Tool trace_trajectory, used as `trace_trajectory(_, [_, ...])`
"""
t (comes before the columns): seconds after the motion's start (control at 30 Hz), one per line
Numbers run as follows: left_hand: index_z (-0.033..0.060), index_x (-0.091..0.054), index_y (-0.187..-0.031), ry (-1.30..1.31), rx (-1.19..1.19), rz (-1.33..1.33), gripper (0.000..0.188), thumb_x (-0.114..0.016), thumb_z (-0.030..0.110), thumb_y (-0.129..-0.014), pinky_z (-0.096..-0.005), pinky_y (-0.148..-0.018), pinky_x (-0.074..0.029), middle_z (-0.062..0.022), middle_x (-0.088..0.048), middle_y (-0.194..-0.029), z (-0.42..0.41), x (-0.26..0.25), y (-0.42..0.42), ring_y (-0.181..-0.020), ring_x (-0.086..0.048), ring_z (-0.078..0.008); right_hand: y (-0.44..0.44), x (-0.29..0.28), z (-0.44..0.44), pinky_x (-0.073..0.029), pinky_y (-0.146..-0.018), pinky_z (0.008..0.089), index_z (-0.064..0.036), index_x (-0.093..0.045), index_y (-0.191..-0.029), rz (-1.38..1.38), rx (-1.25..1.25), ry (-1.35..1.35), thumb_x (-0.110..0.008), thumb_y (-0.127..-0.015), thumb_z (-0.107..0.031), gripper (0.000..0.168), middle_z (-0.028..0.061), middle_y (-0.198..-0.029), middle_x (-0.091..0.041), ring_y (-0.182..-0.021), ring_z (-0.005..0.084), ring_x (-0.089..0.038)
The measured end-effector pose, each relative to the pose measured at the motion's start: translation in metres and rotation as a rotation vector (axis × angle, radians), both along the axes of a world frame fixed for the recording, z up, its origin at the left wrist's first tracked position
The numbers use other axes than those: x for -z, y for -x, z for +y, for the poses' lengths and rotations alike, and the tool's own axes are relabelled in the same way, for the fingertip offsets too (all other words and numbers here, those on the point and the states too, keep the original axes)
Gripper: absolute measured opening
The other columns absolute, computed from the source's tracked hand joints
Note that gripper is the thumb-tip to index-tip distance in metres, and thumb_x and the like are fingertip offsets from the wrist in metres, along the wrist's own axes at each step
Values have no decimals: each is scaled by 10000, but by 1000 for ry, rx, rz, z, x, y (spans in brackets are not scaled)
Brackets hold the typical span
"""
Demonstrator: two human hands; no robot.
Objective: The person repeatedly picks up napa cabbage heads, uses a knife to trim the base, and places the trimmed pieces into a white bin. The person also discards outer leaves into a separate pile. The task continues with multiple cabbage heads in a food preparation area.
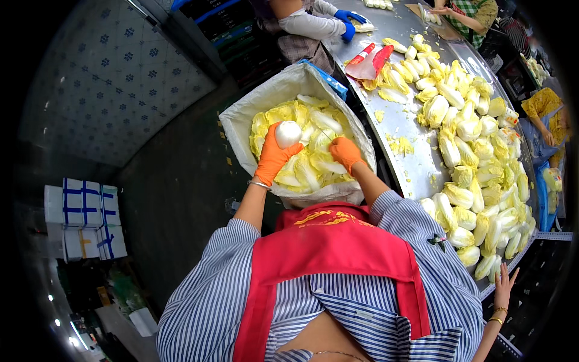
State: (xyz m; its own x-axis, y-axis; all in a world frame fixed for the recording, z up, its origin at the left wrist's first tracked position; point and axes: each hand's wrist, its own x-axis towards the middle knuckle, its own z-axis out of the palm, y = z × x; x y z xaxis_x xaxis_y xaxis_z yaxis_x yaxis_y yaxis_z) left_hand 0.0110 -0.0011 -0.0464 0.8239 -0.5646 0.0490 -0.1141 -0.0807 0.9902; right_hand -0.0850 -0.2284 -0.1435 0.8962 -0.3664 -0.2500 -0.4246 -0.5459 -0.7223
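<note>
My left hand (274,153), in an orange glove, grips a napa cabbage (288,134) with its round white base turned up. My right hand (346,154), gloved the same way, is closed on a small knife; its thin blade (325,135) points toward the cabbage, apart from it. Both hands are over a large white woven sack (239,131), which stands open in front of me. Loose yellow and white cabbage leaves (312,169) fill it. The knife's handle is hidden in my fist.
A metal table (384,122) on the right bears many trimmed napa cabbages (470,131) and a red wrapper (371,63). A co-worker's blue gloves (348,25) touch a cabbage at the far end. Another person's hand (504,283) rests near the table's corner. White foam boxes (86,203) stand left.
</note>
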Motion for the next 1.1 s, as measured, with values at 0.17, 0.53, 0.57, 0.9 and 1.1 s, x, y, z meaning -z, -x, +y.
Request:
trace_trajectory(0.17, [116, -367, -1538, -142, 114, -545, 1004, -919, 75, -699, -411, -1172, -361, -74, -358, -1576, -18, -11, 4, -1451, -357, -264, -2, -91, 40, -429, -527, 264, -90, -675, -1146, -151, 17, -1414, -588, -934, -716, 667, 17, -822, -666, -598, 110, -547])
trace_trajectory(0.53, [-32, -397, -1472, -25, 17, 194, 787, -604, 563, -1001, -380, -823, -610, -195, -598, -1346, -54, -37, 34, -1185, -653, -269, -20, -80, 51, -490, -699, 223, -149, -368, -1593, -692, 89, -812, -485, -1079, -497, 631, 30, -1221, -616, -912, 85, -578])
trace_trajectory(0.57, [-30, -448, -1415, -56, -36, 104, 747, -592, 576, -1002, -361, -775, -613, -177, -629, -1267, -56, -30, 31, -1104, -679, -257, -27, -68, 52, -513, -744, 220, -156, -329, -1620, -773, 79, -780, -468, -1096, -464, 624, 47, -1303, -602, -986, 97, -599])
trace_trajectory(0.9, [39, -615, -1235, 144, -112, 131, 522, -489, 517, -1067, -275, -546, -583, -83, -702, -959, -39, 1, 16, -707, -700, -168, -13, -102, 64, -532, -649, 257, -54, -378, -1559, -699, 182, -779, -755, -921, -485, 857, 94, -1262, -619, -944, 114, -615])
trace_trajectory(1.1, [42, -620, -1220, 150, -209, 175, 380, -480, 373, -1096, -260, -505, -521, -71, -707, -954, -39, -8, 2, -638, -657, -142, -1, -113, 45, -440, -573, 225, -89, -621, -1208, -506, 74, -1158, -699, -927, -580, 571, -12, -878, -636, -683, 70, -544])
